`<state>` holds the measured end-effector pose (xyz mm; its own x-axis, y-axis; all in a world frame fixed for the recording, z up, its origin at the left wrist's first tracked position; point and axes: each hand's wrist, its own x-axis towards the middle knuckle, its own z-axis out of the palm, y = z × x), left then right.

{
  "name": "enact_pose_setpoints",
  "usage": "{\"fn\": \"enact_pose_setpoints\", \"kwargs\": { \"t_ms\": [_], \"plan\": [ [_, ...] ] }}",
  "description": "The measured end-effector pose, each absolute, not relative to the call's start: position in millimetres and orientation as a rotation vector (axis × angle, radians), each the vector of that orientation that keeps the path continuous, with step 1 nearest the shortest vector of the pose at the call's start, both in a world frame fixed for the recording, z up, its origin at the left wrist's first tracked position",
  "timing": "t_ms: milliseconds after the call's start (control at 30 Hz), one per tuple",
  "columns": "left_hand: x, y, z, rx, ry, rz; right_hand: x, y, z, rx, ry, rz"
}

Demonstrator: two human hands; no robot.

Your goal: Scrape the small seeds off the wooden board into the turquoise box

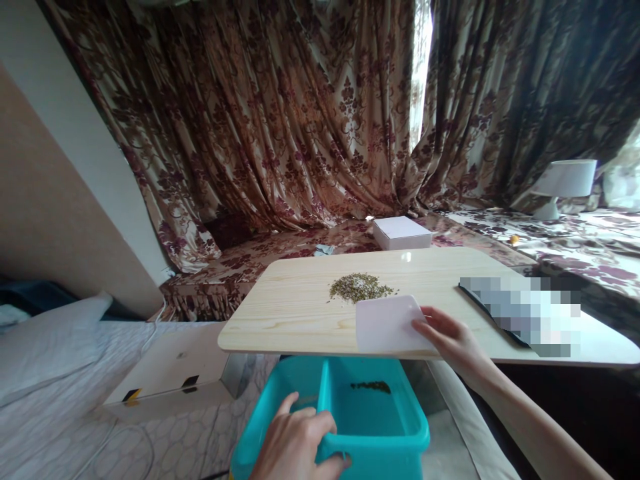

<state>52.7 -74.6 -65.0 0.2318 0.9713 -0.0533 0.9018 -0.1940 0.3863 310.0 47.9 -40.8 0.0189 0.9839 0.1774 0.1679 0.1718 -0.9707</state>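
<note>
My right hand (450, 337) pinches the right edge of a white, flat, round-cornered sheet like a plastic scraper (387, 323). The sheet is over the front part of the wood-grain tabletop (295, 313). Just beyond it is a loose pile of small green grains mixed with white bits (360, 287). Below the table's front edge stands a teal plastic bin (377, 441) with a divider (324, 383). My left hand (300, 440) grips the bin's near rim by the divider. Some green grains (371, 387) lie in the bin's right compartment; the left compartment is partly hidden by my hand.
A dark-edged flat device with a blurred screen (520, 317) lies on the table's right side. Behind the table is a white box (403, 232). A larger white carton (170, 367) rests on the bed at left. A lamp (570, 180) stands far right, before patterned curtains (300, 120).
</note>
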Motion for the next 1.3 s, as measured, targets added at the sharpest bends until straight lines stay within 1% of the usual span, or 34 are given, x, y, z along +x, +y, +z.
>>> {"fn": "enact_pose_setpoints", "kwargs": {
  "t_ms": [167, 300, 733, 967, 1167, 1300],
  "plan": [
    [53.7, -74.3, -63.0, 2.187, 1.730, 0.294, 308.8, 67.3, -42.1, -1.179, -1.244, 0.861],
    [53.9, -73.9, -62.5, 2.189, 1.730, 0.298, 306.3, 82.2, -48.1, -1.181, -1.234, 0.821],
    [54.7, -74.7, -60.6, 2.179, 1.759, 0.291, 305.0, 67.7, -50.4, -1.191, -1.320, 0.896],
    [53.4, -74.1, -62.6, 2.178, 1.740, 0.297, 312.0, 45.8, -41.3, -1.174, -1.314, 1.046],
    [66.6, -73.2, -58.7, 2.238, 1.702, 0.273, 332.1, 61.1, -37.5, -1.183, -1.120, 0.812],
    [95.8, -63.0, -52.0, 2.334, 1.565, 0.167, 338.0, 78.1, -36.8, -1.212, -1.131, 0.762]
  ]
}}
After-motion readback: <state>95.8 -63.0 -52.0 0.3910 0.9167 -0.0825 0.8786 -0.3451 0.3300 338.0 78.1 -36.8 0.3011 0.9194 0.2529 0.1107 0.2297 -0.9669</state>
